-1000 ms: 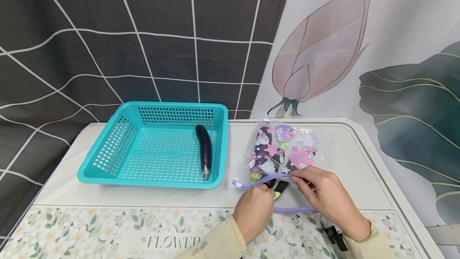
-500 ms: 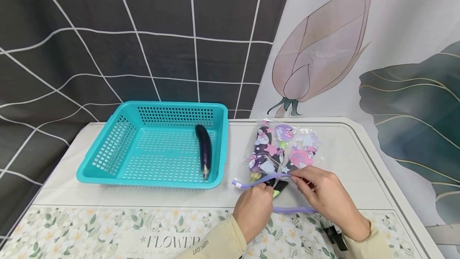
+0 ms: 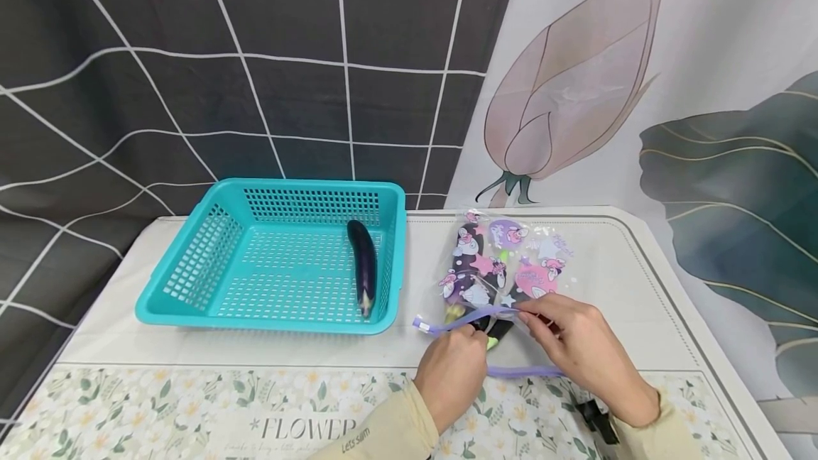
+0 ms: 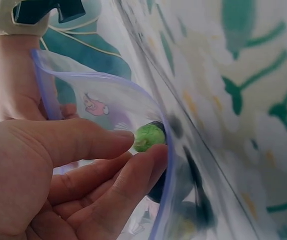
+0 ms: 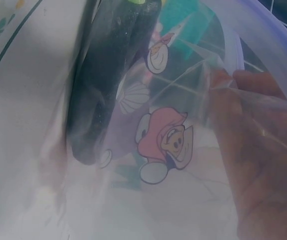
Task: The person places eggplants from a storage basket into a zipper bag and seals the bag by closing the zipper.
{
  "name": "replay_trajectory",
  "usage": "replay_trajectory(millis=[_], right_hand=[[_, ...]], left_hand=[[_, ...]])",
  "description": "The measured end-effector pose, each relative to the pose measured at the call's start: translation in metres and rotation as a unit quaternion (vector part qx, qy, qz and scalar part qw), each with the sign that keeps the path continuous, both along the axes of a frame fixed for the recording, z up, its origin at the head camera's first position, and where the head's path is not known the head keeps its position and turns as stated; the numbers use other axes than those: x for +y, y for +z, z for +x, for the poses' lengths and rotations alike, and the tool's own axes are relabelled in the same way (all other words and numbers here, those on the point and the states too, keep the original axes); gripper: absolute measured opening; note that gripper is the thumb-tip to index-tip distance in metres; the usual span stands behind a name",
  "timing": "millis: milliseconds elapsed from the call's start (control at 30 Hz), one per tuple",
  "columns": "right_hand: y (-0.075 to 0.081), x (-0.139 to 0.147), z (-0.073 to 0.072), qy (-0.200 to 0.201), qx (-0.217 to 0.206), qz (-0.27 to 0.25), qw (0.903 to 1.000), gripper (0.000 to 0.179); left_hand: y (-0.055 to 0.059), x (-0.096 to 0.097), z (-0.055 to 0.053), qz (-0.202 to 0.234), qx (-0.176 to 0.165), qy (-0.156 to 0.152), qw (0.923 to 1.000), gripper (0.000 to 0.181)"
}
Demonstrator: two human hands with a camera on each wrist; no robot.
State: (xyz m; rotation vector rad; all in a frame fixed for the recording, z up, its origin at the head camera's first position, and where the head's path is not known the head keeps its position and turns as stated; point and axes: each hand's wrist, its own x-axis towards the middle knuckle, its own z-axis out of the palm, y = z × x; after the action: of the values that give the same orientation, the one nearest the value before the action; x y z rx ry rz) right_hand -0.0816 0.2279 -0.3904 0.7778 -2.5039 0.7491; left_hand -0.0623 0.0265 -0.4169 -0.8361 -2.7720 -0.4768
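Note:
My left hand (image 3: 450, 375) reaches in at the mouth of a clear zip bag (image 3: 537, 279) with pink and purple cartoon prints. In the left wrist view its thumb and forefinger pinch the green stem end (image 4: 147, 138) of a dark eggplant inside the bag. My right hand (image 3: 588, 353) pinches the bag's upper purple zip edge (image 3: 486, 314) and keeps the mouth apart. Several dark eggplants lie in the bag, partly hidden by the prints; one long eggplant (image 5: 101, 75) shows through the plastic in the right wrist view.
A turquoise plastic basket (image 3: 268, 324) stands on the left, with one eggplant (image 3: 364, 268) along its right side. The table has a white cover with a floral strip (image 3: 192, 403) at the front. Curtains hang behind the table and on the right.

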Motion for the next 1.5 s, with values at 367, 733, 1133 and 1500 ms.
replay_trajectory(millis=[367,733,1133,1500], right_hand=[[0.000,0.001,0.000,0.004,-0.002,-0.002,1.0000,0.023],[-0.001,0.001,0.000,0.002,0.000,0.001,1.0000,0.022],[-0.002,0.001,-0.002,0.006,0.002,0.000,1.0000,0.023],[-0.003,0.000,-0.002,0.007,-0.001,0.001,1.0000,0.022]], left_hand=[[0.015,-0.005,0.002,0.037,-0.003,-0.013,0.9992,0.004],[0.048,-0.025,0.003,0.132,-0.050,-0.015,0.9898,0.009],[0.072,-0.053,-0.006,0.186,-0.033,0.025,0.9817,0.011],[0.087,-0.082,-0.013,0.223,0.007,0.068,0.9724,0.015]])
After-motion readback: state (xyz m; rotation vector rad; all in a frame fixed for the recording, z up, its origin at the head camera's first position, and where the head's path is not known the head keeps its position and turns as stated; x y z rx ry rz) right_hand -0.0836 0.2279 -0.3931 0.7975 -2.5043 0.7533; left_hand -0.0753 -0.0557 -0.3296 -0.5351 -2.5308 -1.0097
